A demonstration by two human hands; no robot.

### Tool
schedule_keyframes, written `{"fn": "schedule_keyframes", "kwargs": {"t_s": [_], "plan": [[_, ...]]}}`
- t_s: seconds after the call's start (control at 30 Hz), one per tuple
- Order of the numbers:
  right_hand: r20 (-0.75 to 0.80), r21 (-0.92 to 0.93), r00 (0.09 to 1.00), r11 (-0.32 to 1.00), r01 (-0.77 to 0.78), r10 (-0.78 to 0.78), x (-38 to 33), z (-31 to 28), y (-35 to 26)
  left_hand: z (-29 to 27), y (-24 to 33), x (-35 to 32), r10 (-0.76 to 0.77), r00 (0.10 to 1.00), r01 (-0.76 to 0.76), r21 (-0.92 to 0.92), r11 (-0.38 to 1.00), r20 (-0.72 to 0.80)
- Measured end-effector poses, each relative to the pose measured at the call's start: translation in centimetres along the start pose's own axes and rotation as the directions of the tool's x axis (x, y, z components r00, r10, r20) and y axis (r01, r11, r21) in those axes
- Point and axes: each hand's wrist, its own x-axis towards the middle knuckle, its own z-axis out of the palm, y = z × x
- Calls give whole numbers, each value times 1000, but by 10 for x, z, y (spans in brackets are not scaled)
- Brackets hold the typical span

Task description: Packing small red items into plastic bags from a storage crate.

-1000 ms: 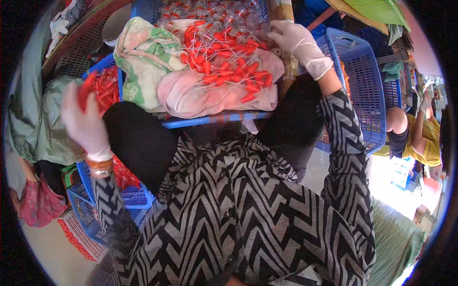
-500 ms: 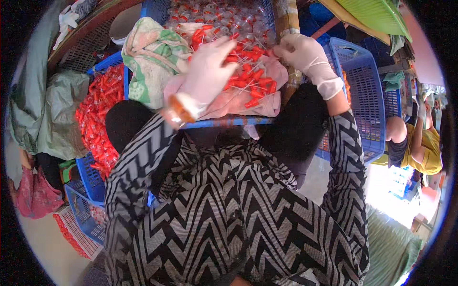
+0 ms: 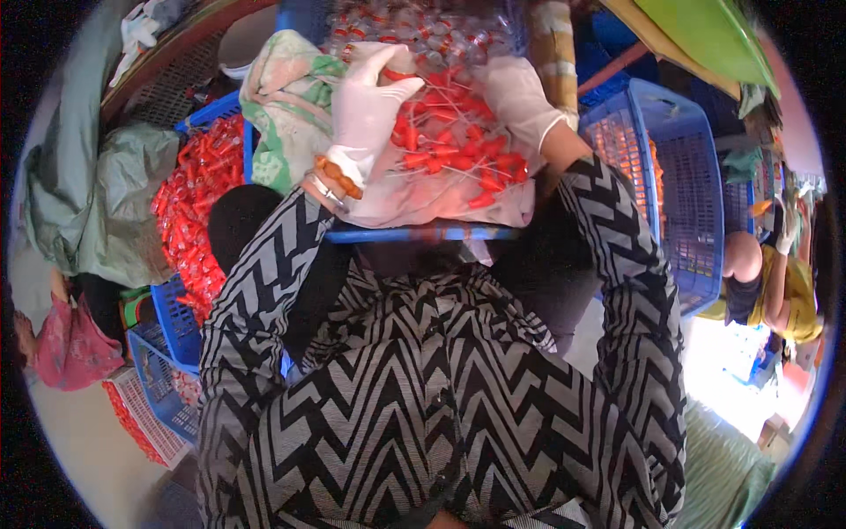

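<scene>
A heap of red conical caps with thin white stems point(image 3: 458, 159) lies on a pink cloth point(image 3: 397, 198) over a blue crate. Behind the heap are small clear bottles point(image 3: 445, 40) with red bands. My left hand point(image 3: 363, 110), in a white glove, is at the heap's upper left; its fingers are curled, and what they hold, if anything, cannot be made out. At the heap's upper right is my gloved right hand point(image 3: 518, 99), its fingers smeared by motion and partly hidden. A white and green towel point(image 3: 286, 115) lies left of my left hand.
A blue crate of red pieces point(image 3: 203, 212) stands at my left, near a grey-green sheet point(image 3: 132, 203). At my right are a blue basket point(image 3: 692, 212) and a wrapped post point(image 3: 553, 53). A person in yellow point(image 3: 797, 300) sits far right.
My left hand has moved up and left, off the middle of the heap, and its fingers have curled. My right hand has shifted slightly left and in over the heap's edge.
</scene>
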Motion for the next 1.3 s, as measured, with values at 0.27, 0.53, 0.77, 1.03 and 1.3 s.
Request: {"fn": "schedule_keyframes", "kwargs": {"t_s": [0.27,0.53,0.77,1.03,1.3], "plan": [[334,114,936,981,-156,110,-4,-14,-2,-5,-18,23,-176,975,134,-268,954,-139],[313,415,949,892,-178,44,-6,23,5,-24,-13,39,-180,971,160,-129,979,-161],[210,618,978,773,-143,13,-42,-39,23,-10,-7,67,-191,964,164,-153,974,-184],[467,873,855,-268,-406,225,-27,-105,-18,-18,-6,83,-261,944,131,-495,859,-203],[252,910,936,-389,-144,244,45,-140,-9,-10,4,84,-264,960,169,-564,808,-92]]}}
